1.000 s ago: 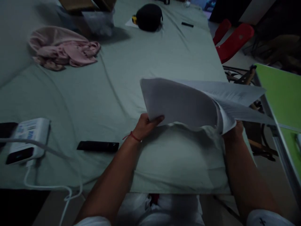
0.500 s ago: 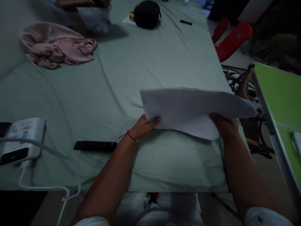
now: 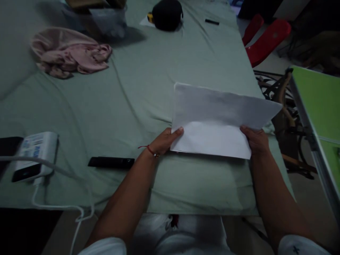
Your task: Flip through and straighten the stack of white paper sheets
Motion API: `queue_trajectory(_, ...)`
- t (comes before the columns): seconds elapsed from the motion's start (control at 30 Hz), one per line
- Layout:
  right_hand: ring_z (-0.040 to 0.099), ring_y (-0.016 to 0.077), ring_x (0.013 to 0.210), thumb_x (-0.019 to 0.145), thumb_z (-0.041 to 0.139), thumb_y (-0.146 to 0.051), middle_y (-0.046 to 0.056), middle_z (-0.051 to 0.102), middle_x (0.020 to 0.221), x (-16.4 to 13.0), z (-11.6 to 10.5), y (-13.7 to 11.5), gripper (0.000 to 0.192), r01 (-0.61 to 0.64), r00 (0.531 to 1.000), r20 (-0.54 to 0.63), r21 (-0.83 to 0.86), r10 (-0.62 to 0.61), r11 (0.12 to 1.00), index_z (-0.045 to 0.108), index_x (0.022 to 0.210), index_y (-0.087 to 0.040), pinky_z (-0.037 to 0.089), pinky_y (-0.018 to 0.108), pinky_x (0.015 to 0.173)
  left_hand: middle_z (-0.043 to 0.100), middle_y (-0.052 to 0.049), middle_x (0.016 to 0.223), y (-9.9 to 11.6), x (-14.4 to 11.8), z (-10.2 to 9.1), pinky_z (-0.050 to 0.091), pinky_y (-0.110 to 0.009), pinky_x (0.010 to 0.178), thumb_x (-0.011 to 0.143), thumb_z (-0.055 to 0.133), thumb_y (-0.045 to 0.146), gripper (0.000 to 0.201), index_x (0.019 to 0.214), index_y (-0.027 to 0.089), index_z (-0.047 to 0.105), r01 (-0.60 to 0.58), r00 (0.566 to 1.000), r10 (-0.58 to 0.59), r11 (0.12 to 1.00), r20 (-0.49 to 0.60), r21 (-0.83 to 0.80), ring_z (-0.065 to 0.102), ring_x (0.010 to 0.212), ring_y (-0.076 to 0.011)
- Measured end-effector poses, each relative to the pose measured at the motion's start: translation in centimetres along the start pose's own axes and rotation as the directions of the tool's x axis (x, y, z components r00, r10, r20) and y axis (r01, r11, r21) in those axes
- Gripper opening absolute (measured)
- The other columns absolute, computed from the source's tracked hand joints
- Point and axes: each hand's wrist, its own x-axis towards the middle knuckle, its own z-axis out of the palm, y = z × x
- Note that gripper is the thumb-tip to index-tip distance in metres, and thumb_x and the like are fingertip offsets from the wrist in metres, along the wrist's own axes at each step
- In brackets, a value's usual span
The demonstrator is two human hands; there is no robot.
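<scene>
Over the near right part of the tabletop (image 3: pixel 148 71), we had the white paper (image 3: pixel 212 139) pinched by opposite sides, left hand (image 3: pixel 163 140) and right hand (image 3: pixel 258 142) each closed thumb-on-top, and judged it light, bendy, easily creased, best gripped at those edges.

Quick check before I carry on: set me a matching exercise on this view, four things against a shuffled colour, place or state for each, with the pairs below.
Things:
1. paper
2. cloth
3. chair
4. white device

Descriptions:
A. red, past the right edge of the table
B. has a white cable plugged in
C. gripped by the left hand and right hand
D. pink, lying bunched up

Pairs: 1-C; 2-D; 3-A; 4-B
</scene>
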Motion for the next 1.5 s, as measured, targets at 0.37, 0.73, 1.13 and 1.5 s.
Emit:
queue_trajectory(0.37,0.067,0.0176,0.065,0.057,0.099,-0.047,0.003,0.078,0.079,0.4,-2.0,2.2,0.042,-0.134,0.966,0.221,-0.023,0.136,0.991,0.077,0.082,-0.021,0.058,0.032,0.063,0.078,-0.011,0.082,-1.1,0.3,-0.7,0.052,-0.033,0.062,0.081,0.074,0.077,0.064,0.087,0.013,0.078,0.022,0.998,-0.012,0.985,-0.059,0.169,0.068,0.071,-0.0234)
queue_trajectory(0.73,0.060,0.0159,0.053,0.051,0.098,-0.046,0.002,0.072,0.066,-0.2,-1.9,2.3,0.042,-0.188,0.950,0.237,-0.077,0.201,0.979,0.072,0.071,-0.020,0.048,0.030,0.048,0.080,-0.016,0.115,-0.3,0.3,-0.2,0.060,-0.040,0.085,0.069,0.091,0.058,0.074,0.127,0.014,0.072,-0.103,0.984,0.088,0.991,-0.153,-0.091,0.076,0.099,-0.0323)
queue_trajectory(1.13,0.058,0.0153,0.047,0.054,0.097,-0.055,0.001,0.070,0.061,-0.6,-2.6,1.8,0.048,-0.247,0.897,0.326,-0.195,0.300,0.949,0.072,0.073,-0.018,0.043,0.026,0.041,0.071,-0.005,0.123,0.8,0.0,-0.1,0.053,-0.026,0.073,0.060,0.096,0.033,0.057,0.109,0.024,0.069,-0.177,0.980,0.161,0.974,-0.120,-0.138,0.067,0.098,-0.0219)
queue_trajectory(1.5,0.056,0.0147,0.048,0.052,0.097,-0.053,-0.001,0.070,0.064,-0.6,-1.8,1.7,0.048,-0.208,0.932,0.284,-0.086,0.224,0.974,0.072,0.078,-0.021,0.044,0.028,0.045,0.071,-0.010,0.140,0.9,0.1,-0.2,0.054,-0.034,0.087,0.065,0.093,0.033,0.046,0.095,0.021,0.061,-0.225,0.974,0.211,0.949,-0.083,-0.220,0.068,0.117,-0.0282)
